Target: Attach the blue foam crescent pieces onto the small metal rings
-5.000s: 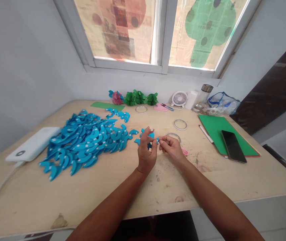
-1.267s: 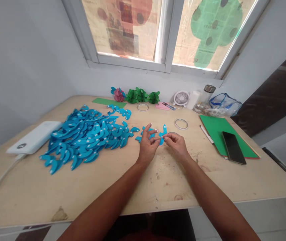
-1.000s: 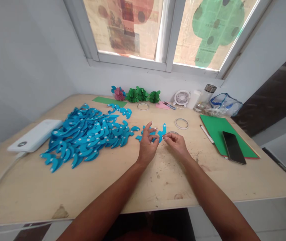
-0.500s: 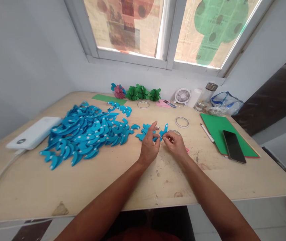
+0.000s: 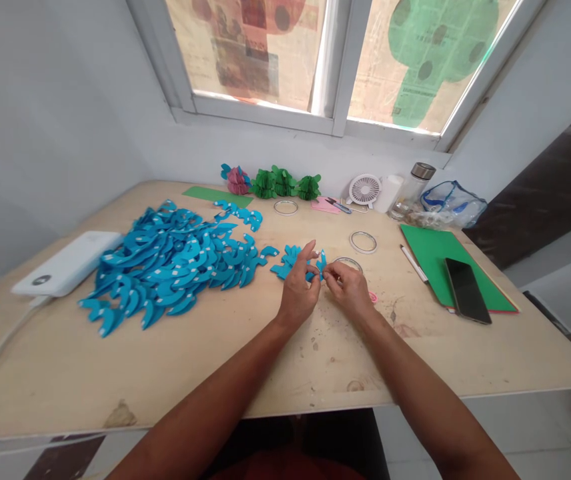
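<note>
Between my two hands is a small blue paper piece (image 5: 321, 260) with a white square at its tip. My left hand (image 5: 300, 287) pinches it from the left, some fingers raised, and my right hand (image 5: 348, 283) pinches it from the right. The fingertips nearly meet and hide its lower part. Just behind my left hand lies a small cluster of blue paper pieces (image 5: 283, 265). A large pile of blue curved pieces with white squares (image 5: 180, 260) spreads to the left. A tape roll (image 5: 349, 261) sits partly behind my right hand.
A white power bank (image 5: 68, 263) with a cable lies left. Two more tape rolls (image 5: 363, 242), green and pink paper ornaments (image 5: 283, 183), a fan (image 5: 365, 191) and a bottle (image 5: 413, 190) stand farther back. On the right are green sheets (image 5: 435, 250), a phone (image 5: 467, 291) and a pen (image 5: 413, 263).
The blue piece between my fingertips has turned, its upper tip shifting left and looking smaller. Both hands stay in nearly the same place.
</note>
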`<state>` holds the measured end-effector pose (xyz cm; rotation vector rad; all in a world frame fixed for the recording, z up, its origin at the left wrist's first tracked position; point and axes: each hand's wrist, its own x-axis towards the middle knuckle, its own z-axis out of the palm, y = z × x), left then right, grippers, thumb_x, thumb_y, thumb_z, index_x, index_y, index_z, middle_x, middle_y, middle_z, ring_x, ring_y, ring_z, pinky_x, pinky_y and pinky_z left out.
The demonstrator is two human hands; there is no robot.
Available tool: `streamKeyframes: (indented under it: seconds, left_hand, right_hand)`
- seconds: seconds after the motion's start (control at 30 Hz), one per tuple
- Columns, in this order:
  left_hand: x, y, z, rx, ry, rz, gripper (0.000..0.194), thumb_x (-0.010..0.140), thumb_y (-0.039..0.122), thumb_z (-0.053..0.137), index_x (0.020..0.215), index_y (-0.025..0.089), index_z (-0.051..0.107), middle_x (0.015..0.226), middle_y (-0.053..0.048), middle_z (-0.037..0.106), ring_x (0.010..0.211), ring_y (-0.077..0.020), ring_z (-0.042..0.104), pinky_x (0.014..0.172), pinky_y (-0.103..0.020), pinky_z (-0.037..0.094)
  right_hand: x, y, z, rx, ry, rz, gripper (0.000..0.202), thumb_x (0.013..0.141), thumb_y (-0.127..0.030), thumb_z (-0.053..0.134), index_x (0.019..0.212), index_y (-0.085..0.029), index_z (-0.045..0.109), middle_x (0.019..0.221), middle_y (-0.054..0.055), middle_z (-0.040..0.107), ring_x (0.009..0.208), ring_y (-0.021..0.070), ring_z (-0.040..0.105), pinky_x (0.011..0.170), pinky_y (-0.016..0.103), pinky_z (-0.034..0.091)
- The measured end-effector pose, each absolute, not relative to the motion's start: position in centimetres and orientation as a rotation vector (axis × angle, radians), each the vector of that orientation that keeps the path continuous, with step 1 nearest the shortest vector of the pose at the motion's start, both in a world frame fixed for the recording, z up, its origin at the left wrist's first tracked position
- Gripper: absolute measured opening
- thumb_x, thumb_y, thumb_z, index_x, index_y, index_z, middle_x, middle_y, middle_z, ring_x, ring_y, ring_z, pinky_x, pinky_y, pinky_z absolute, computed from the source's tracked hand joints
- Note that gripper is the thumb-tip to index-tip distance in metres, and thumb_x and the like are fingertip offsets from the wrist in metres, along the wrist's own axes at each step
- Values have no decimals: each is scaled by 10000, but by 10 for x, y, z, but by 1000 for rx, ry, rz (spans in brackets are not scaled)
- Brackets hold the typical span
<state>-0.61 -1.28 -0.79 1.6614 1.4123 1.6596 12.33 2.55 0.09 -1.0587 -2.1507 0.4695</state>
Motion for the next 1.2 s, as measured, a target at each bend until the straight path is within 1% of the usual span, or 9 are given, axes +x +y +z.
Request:
streamKeyframes:
  seconds: [0.23, 0.47, 0.7, 0.8, 1.0, 1.2]
  left_hand:
    - [-6, -11, -11, 1701, 1457, 1659, 657, 730, 38, 485, 1338, 227, 321, 1135, -71, 559, 726, -83, 570, 770, -263, 475]
    - [-6, -11, -13, 1669, 1447, 1687, 670, 733, 27, 478, 1344, 245, 311, 1145, -74, 552, 706, -81, 559, 763, -261, 474]
    - [-6, -12, -10, 1716, 1386, 1797, 629, 799, 93, 474, 1371, 256, 270, 1251, -115, 503, 801, -125, 551, 769, -280, 475]
    - [-7, -12, -9, 1734, 1391, 1816, 641, 795, 81, 467, 1378, 256, 265, 1292, -121, 474, 825, -127, 548, 780, -278, 475]
    - [-6, -13, -8, 1745, 1411, 1819, 692, 786, 65, 467, 1402, 256, 218, 1266, -110, 494, 906, -133, 550, 813, -279, 467]
    - [-5, -13, -7, 1727, 1406, 1847, 704, 776, 60, 476, 1403, 251, 217, 1259, -108, 490, 880, -123, 553, 816, -277, 469]
  right_hand:
    - [123, 25, -2, -1026, -2165, 415, 128, 817, -223, 474, 756, -203, 585, 676, 11, 588, 637, 141, 526, 625, 239, 364]
    - [122, 22, 0, -1006, -2192, 379, 135, 827, -213, 464, 770, -201, 586, 684, 15, 593, 641, 143, 530, 627, 242, 363]
    - [120, 16, 7, -965, -2250, 280, 169, 857, -198, 438, 813, -194, 601, 730, 27, 618, 688, 150, 536, 659, 252, 357]
    - [119, 14, 9, -962, -2273, 206, 189, 867, -193, 424, 829, -195, 610, 730, 32, 614, 690, 152, 531, 659, 255, 350]
    - [117, 12, 11, -1014, -2303, 4, 207, 882, -217, 424, 813, -197, 618, 699, 36, 588, 676, 157, 512, 649, 266, 322]
    - [116, 10, 11, -1049, -2299, -100, 201, 880, -204, 428, 801, -196, 613, 689, 35, 582, 677, 158, 504, 645, 274, 303]
